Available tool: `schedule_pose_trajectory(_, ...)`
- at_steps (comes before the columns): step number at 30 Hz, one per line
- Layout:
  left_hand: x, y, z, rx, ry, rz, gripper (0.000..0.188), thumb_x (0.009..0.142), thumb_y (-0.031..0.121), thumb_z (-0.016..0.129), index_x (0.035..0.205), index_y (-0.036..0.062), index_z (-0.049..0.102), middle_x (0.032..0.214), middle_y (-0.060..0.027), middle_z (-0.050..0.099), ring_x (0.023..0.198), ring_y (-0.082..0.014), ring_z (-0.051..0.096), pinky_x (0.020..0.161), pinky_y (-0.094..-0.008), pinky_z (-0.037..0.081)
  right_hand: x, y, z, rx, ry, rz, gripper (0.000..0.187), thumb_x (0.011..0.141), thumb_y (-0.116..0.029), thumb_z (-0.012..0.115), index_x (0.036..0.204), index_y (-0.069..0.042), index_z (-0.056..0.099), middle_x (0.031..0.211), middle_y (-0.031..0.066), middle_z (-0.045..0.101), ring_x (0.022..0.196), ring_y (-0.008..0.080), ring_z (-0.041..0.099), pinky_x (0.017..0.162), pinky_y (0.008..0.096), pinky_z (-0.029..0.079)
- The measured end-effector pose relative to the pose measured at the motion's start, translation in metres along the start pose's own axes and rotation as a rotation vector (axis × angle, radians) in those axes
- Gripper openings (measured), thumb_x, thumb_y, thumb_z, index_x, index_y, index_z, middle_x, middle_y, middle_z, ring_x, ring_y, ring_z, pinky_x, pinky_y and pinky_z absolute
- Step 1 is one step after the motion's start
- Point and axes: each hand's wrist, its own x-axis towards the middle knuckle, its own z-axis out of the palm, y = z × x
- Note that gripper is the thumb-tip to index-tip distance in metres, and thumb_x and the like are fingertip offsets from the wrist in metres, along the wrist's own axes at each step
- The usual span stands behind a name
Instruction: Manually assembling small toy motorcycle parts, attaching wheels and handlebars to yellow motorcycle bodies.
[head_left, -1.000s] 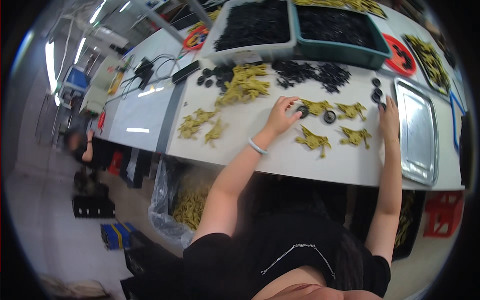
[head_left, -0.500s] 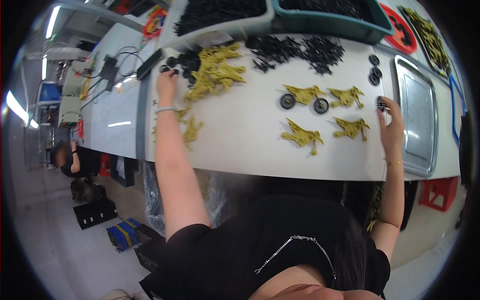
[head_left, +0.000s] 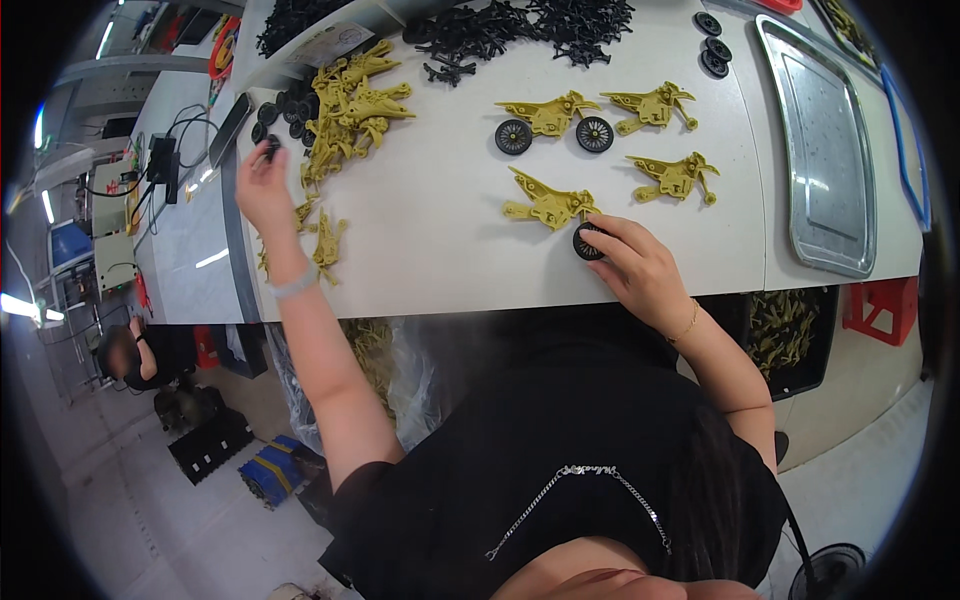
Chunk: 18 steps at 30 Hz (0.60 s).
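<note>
My right hand (head_left: 638, 262) grips a black spoked toy wheel (head_left: 588, 241) against the front end of a yellow-green toy motorcycle body (head_left: 548, 203) lying on the table. Above that body lies another motorcycle body (head_left: 550, 116) with a wheel at each end. Two more bodies without wheels, an upper one (head_left: 655, 107) and a lower one (head_left: 675, 180), lie to the right. At the far left my left hand (head_left: 264, 190) pinches a black wheel (head_left: 271, 148), beside a small cluster of black wheels (head_left: 292, 112) and a heap of yellow-green bodies (head_left: 350, 110).
Black small parts (head_left: 520, 35) are piled at the back, next to a bin (head_left: 340, 35). A metal tray (head_left: 820, 150) lies at the right, with loose wheels (head_left: 714, 50) to its left. A red stool (head_left: 882, 312) stands beyond the table edge. Another person (head_left: 135, 350) sits far left.
My right hand has brought a wheel from the right side of the table to the lower left motorcycle body. My left hand has lifted a wheel slightly from the cluster. The view has shifted.
</note>
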Motion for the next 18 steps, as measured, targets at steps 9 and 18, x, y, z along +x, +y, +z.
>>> schedule_pose_trajectory(9, -0.187, 0.122, 0.086, -0.033, -0.628, 0.224, 0.036, 0.068, 0.003, 0.076, 0.104, 0.0047, 0.066, 0.112, -0.0113, 0.061, 0.100, -0.0259, 0.060, 0.085, -0.0340, 0.049, 0.007, -0.001, -0.008, 0.004, -0.085, -0.026, 0.037, 0.073, 0.001, 0.067, 0.109, -0.005, 0.061, 0.119, 0.0109, 0.058, 0.103, 0.0289, 0.059, 0.087, 0.0369, 0.050)
schedule_pose_trajectory(18, -0.211, 0.119, 0.088, -0.095, -0.513, 0.063, 0.037, 0.070, 0.001, 0.074, 0.105, 0.0015, 0.065, 0.111, -0.0121, 0.061, 0.099, -0.0262, 0.061, 0.084, -0.0334, 0.049, 0.011, -0.002, -0.012, -0.033, -0.123, -0.023, 0.038, 0.070, 0.004, 0.064, 0.108, -0.003, 0.061, 0.120, 0.0105, 0.057, 0.105, 0.0285, 0.058, 0.088, 0.0363, 0.048)
